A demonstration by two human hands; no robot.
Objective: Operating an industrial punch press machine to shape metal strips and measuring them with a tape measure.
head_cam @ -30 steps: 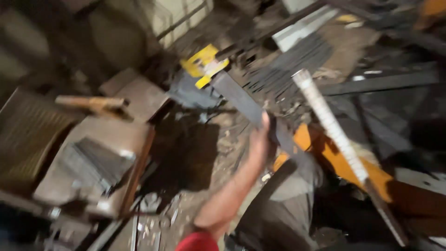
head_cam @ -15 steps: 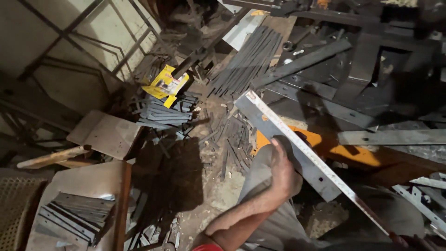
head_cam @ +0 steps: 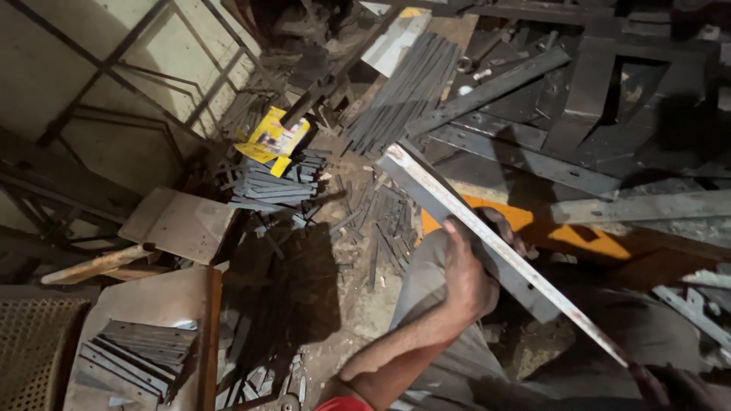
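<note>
— Steel everywhere around you; what are you holding?

— You have a long flat grey steel bar (head_cam: 457,221) with a pale, rust-flecked edge. It lies slantwise above your grey-trousered knee (head_cam: 426,289), its far end up and to the left, its near end running down to the right. Its long axis follows that diagonal.

— Which hand has it?

— Your left hand (head_cam: 466,278) is wrapped around the bar near its middle, fingers curled over the far face. Your right hand (head_cam: 674,384) sits at the near end, at the picture's corner; you cannot tell whether it grips.

— How will it handle?

— Judge it stiff and heavy for its width, with hard, possibly sharp edges. Hold close to the middle, as you do, so neither end dips.

— What lies around the bar?

— Beyond its far end, a fan of thin dark rods (head_cam: 411,87). Left of it, a stack of short grey strips (head_cam: 270,186), then a small yellow carton (head_cam: 274,139).
</note>
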